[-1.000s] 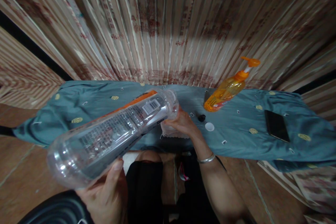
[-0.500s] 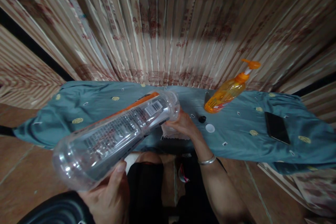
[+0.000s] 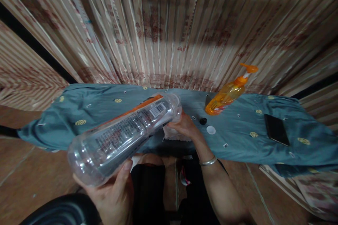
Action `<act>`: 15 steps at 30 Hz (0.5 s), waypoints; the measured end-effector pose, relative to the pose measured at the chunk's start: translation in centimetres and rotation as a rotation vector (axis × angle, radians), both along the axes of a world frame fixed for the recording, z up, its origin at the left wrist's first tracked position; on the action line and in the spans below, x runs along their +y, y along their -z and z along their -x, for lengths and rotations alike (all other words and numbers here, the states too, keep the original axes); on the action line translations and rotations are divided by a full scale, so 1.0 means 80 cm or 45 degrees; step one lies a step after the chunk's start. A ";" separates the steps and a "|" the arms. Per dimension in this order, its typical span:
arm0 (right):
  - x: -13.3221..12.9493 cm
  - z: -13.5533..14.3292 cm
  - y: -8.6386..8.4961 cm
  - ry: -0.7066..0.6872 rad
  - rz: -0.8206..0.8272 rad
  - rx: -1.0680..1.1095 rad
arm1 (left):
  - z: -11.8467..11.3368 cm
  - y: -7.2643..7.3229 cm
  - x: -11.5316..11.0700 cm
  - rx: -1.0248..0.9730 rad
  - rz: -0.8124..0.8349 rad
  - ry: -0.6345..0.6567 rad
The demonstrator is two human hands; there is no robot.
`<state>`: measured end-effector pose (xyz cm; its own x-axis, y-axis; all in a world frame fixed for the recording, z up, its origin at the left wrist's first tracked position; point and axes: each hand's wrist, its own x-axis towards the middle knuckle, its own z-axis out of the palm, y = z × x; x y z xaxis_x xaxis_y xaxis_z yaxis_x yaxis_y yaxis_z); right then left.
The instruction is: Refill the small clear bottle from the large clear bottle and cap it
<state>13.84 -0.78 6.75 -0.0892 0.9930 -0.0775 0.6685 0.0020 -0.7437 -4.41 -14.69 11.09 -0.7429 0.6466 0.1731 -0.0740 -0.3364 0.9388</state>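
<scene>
Pleated curtain (image 3: 169, 24) behind cloth-covered counter (image 3: 240, 137), left hand (image 3: 113, 193), fingers holding tilted clear bottle (image 3: 124, 137), right hand (image 3: 187, 126) at its neck, grip unclear.

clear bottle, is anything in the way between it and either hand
Nothing visible: the left hand holds the clear bottle near its base; the right hand, partly hidden, is at the neck. The orange pump bottle stands apart.

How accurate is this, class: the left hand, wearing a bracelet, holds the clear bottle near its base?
Wrong arm: the head view shows the silver bracelet on the right wrist. The left hand does hold the clear bottle near its base.
</scene>
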 end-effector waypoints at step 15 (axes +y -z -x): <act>0.000 0.001 0.000 0.020 -0.003 -0.028 | 0.008 0.010 -0.002 0.000 -0.006 0.032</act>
<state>13.77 -0.82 6.73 -0.0721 0.9944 -0.0768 0.6849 -0.0066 -0.7286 -5.02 -14.89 10.32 -0.7266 0.6641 0.1761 -0.0828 -0.3391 0.9371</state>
